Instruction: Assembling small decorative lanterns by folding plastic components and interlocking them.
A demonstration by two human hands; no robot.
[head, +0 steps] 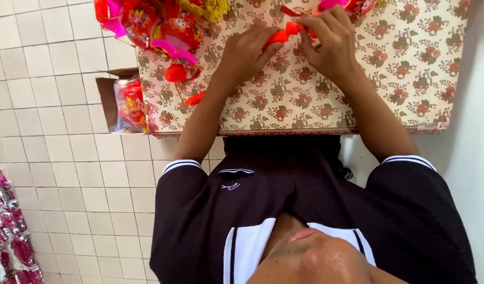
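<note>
My left hand and my right hand meet over a table covered in a beige floral cloth. Together they pinch a small red-orange plastic piece; the left holds its lower end and the right's fingers close on its upper end. A red ribbon or strip lies just beyond the piece. Both forearms reach forward from my dark short-sleeved shirt.
A pile of red, pink and yellow lantern-like toys sits at the table's far left, with loose red parts beside it. A cardboard box of packaged red items stands left of the table. Pink packets lie on the tiled floor.
</note>
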